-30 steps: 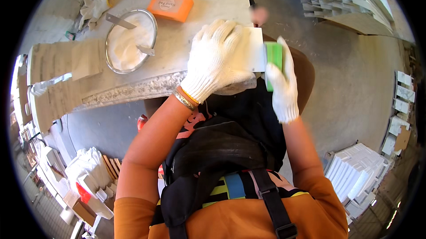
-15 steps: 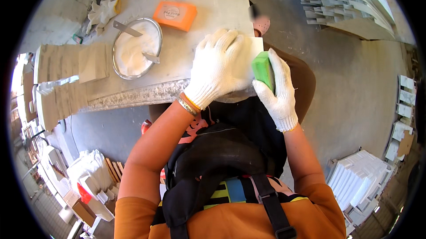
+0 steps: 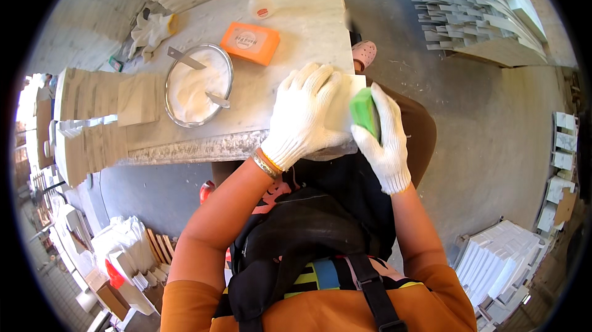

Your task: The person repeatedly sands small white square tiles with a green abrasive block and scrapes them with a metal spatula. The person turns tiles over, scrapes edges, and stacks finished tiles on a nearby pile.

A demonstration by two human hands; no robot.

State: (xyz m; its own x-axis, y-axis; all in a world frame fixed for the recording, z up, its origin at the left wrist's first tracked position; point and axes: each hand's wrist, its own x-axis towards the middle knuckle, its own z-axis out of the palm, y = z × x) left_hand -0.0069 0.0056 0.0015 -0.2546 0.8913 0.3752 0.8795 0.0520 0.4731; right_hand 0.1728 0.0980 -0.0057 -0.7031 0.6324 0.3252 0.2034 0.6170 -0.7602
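Note:
My left hand [image 3: 303, 110], in a white knitted glove, lies flat with fingers stretched over a pale stone tile [image 3: 352, 86] at the table's right corner. Most of that tile is hidden under the glove. Against the tile's right edge, my right hand [image 3: 386, 141], also gloved, grips a green sanding block [image 3: 364, 112] between thumb and fingers. Left of my hands sits a round metal bowl [image 3: 229, 63] of white powder or paste, with two metal scrapers [image 3: 187, 58] resting in it. An orange box [image 3: 250, 42] lies just beyond.
Stacks of pale tiles [image 3: 89, 94] stand on the table's left side. Farther back are a crumpled glove [image 3: 150, 33] and a small clear bag [image 3: 261, 5]. Piled slabs [image 3: 468, 11] rise at the far right, white ones [image 3: 496, 252] at the near right. A pink clog [image 3: 365, 54] shows beside the table.
The whole table sits lower and slightly farther right in the picture, showing more of the back. My left hand stays on the tile; the green block in my right hand is tilted slightly differently.

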